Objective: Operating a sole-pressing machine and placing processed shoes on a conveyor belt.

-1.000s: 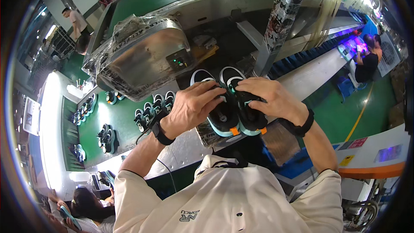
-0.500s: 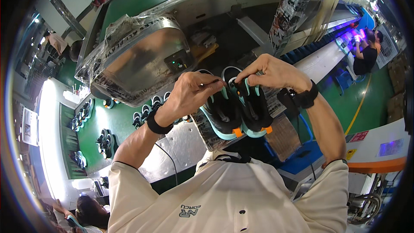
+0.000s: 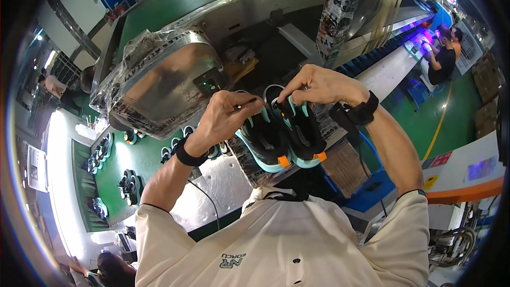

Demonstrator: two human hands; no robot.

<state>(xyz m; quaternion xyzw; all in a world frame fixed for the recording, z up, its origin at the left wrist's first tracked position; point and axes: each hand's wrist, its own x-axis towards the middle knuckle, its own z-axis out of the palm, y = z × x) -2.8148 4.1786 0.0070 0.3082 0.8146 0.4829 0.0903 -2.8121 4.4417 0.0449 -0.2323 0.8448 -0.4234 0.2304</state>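
Two black running shoes with mint soles and orange heel tabs stand side by side before me, the left shoe (image 3: 265, 141) and the right shoe (image 3: 305, 135), heels toward me. My left hand (image 3: 220, 117) is closed over the left shoe's lacing area. Its thumb and fingers pinch a thin dark piece whose ends show, too small to name. My right hand (image 3: 329, 87) reaches over the front of the right shoe, with forefinger and thumb pinched at its tongue and lacing. The fingers partly hide the toes and laces of both shoes. Dark bands circle both wrists.
The shoes rest on a narrow wrapped ledge (image 3: 249, 172). A metal machine housing (image 3: 164, 85) stands at far left. More shoes (image 3: 130, 186) line the green belt (image 3: 114, 165) at left. A wrapped post (image 3: 340, 13) rises ahead; coworkers (image 3: 443, 61) sit at far right.
The view has shifted slightly, so the shoes, hands and post appear a little farther left. Both hands keep nearly the same pinch at the shoes.
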